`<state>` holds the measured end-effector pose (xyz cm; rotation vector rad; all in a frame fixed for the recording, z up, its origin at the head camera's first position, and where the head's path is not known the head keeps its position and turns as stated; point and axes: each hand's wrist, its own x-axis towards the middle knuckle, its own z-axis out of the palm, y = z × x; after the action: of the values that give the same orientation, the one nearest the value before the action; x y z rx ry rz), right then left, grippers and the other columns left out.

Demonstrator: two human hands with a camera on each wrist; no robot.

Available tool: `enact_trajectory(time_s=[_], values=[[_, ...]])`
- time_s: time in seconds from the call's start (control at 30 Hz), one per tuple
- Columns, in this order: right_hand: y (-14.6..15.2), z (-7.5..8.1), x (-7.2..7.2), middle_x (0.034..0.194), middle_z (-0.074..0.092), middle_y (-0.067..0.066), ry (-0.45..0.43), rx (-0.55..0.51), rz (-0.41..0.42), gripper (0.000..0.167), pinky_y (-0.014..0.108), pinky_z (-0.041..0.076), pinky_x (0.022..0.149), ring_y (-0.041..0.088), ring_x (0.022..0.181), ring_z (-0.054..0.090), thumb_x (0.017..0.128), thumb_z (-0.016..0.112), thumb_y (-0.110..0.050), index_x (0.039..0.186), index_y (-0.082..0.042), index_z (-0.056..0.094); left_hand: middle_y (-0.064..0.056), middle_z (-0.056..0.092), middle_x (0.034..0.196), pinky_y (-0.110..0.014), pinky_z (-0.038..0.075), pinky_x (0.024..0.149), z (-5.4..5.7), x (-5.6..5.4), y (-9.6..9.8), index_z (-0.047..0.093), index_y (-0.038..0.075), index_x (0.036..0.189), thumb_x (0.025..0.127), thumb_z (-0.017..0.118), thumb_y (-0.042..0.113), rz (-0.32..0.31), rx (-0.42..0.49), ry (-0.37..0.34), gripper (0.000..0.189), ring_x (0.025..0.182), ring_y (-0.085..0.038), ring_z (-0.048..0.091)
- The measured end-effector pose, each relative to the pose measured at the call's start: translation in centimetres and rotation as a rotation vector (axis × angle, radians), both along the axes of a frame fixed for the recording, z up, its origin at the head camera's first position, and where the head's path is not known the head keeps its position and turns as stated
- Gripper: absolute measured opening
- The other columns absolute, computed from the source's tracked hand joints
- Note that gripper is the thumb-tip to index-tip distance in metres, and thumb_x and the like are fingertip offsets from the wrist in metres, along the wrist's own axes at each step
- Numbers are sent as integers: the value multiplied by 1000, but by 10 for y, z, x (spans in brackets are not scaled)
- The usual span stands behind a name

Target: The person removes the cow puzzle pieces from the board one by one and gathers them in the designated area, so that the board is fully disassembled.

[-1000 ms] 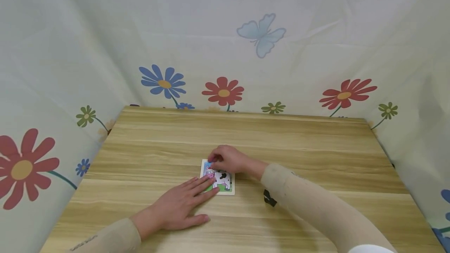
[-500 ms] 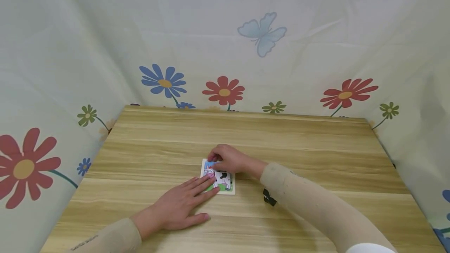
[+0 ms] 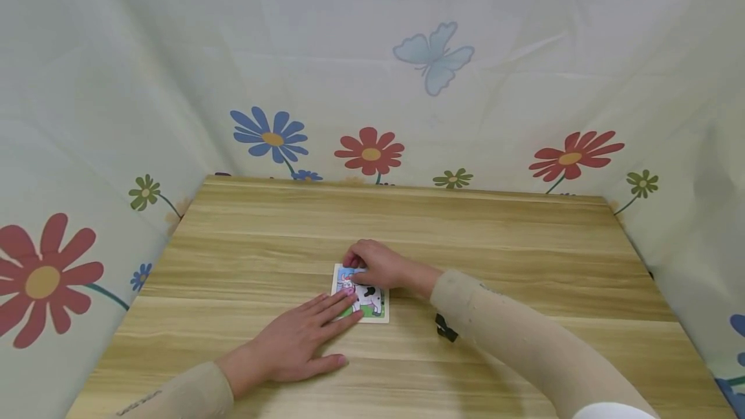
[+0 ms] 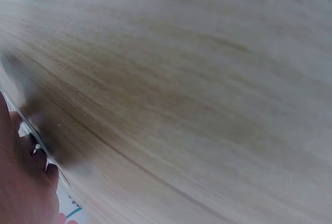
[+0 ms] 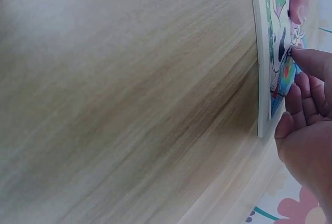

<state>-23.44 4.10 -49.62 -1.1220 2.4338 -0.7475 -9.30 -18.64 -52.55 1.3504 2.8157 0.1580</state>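
Observation:
A small square cow picture board, with a pale border and a blue-and-green scene, lies flat on the wooden table. My left hand rests on its lower left with straight fingers, covering that corner. At the top of the board, my right hand has its thumb and curled fingers together. In the right wrist view this hand pinches a small colourful puzzle piece at the board's surface, partly hidden by the fingers. The left wrist view catches only part of the left hand at the board's edge.
The wood-grain table spreads around the board. A small black object sits beneath the right forearm. A pale cloth with printed flowers and a butterfly hangs around the table's back and sides.
Both hands stay almost in place on the board. At most, the right hand's thumb and fingers shift very slightly over its upper part.

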Motion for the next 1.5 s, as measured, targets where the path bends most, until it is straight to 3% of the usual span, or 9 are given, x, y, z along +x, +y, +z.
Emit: enact_trajectory(time_s=[0.47,0.67,0.8,1.03,1.27,1.5], values=[[0,0,2,110,66,0,61,-48,18,22,29,52,95,14,102,59,99,79,-16,118,-11,70,-10,23,177,-47,33,128,1,2,0,33,21,170,110,42,63,-6,0,8,74,163,-25,24],[-1,1,1,107,66,-3,80,-69,35,14,29,51,94,12,99,58,101,76,-18,112,-15,70,-10,24,177,-47,34,127,1,2,1,34,20,169,110,43,62,-12,4,25,73,163,-26,25],[0,3,0,103,67,-3,37,-88,16,7,27,53,90,12,95,59,102,75,-16,108,-14,72,-11,25,177,-47,34,127,1,2,2,35,20,169,110,43,62,-14,3,36,73,162,-27,26],[5,9,-2,97,71,-7,-114,-126,-74,4,24,56,82,10,87,62,103,74,-18,106,-15,75,-10,24,177,-47,34,127,2,3,1,33,21,170,110,42,63,-5,-6,21,73,163,-25,25],[31,27,-15,96,72,-6,-95,-124,-122,4,28,56,85,11,92,63,103,74,-17,104,-13,76,-10,27,176,-48,36,126,3,3,2,35,21,169,110,43,63,-6,-3,38,73,162,-27,27],[71,42,-40,96,73,1,-54,-97,-110,5,30,55,87,15,92,64,103,70,-9,103,-6,74,-9,27,176,-48,36,126,4,4,2,36,22,169,110,41,63,-1,-12,33,72,162,-26,28]])
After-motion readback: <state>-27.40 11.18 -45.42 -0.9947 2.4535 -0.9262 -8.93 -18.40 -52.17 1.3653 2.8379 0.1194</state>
